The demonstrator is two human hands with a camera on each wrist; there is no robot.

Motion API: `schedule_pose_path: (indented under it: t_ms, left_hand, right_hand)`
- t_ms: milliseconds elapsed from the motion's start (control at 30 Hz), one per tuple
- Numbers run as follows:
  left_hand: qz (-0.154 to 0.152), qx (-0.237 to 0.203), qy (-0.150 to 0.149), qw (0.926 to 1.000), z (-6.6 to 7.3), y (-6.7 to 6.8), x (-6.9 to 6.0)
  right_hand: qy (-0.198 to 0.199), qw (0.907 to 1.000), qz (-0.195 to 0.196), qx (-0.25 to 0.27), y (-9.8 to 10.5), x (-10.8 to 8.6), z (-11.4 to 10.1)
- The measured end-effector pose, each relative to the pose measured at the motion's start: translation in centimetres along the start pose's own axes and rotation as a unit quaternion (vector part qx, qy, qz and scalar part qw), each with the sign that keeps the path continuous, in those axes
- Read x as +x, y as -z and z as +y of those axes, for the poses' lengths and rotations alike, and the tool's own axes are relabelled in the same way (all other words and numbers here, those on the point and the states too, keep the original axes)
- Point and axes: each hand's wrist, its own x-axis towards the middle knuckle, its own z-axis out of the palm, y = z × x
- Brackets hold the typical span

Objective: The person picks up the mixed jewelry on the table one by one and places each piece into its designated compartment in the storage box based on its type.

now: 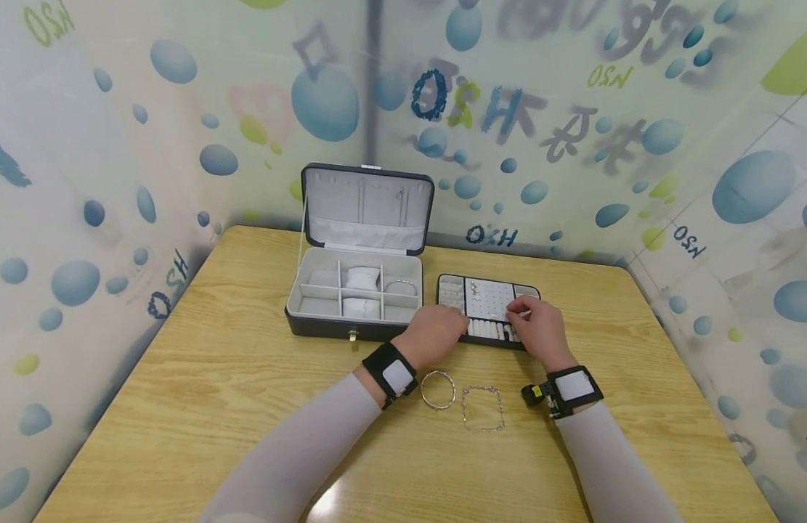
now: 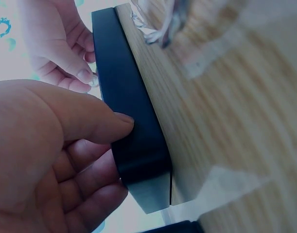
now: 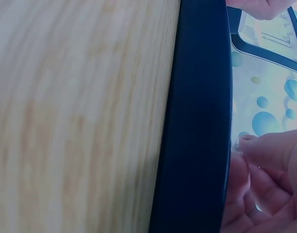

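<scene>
A small dark-edged jewelry tray [image 1: 491, 298] lies on the table, with a perforated panel, ring rolls and small compartments. My left hand [image 1: 436, 335] grips its front left corner; in the left wrist view the thumb of that hand [image 2: 46, 131] presses the dark side [image 2: 133, 111] and the fingers curl beneath. Over the tray's right part, my right hand [image 1: 540, 330] pinches a tiny shiny piece [image 2: 94, 80] between thumb and fingertips. The right wrist view shows the same pinch by the hand [image 3: 270, 170] beyond the tray's dark side [image 3: 199, 116]. What the piece is, I cannot tell.
An open jewelry box [image 1: 314, 326] with several compartments, white cushions [image 1: 362, 279] and a raised lid [image 1: 367, 207] stands left of the tray. Nearer the front lie a round bangle [image 1: 452, 392] and a thin chain bracelet [image 1: 500, 407]. Patterned walls enclose the table [image 1: 200, 392] behind and at the sides.
</scene>
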Motion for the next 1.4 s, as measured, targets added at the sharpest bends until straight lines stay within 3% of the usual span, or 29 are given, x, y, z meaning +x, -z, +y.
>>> schedule_pose_path:
  t_ms: [567,1400]
  left_hand:
    - [-0.004,-0.003,-0.004,1.0000,0.01,0.10,-0.05]
    - [-0.002,-0.006,-0.004,1.0000,0.00,0.16,-0.02]
  right_hand:
    - [-0.021,0.9998,0.002,0.002,-0.16,0.02,0.01]
    - [-0.015,0.9997,-0.006,-0.016,-0.51,0.00,-0.15]
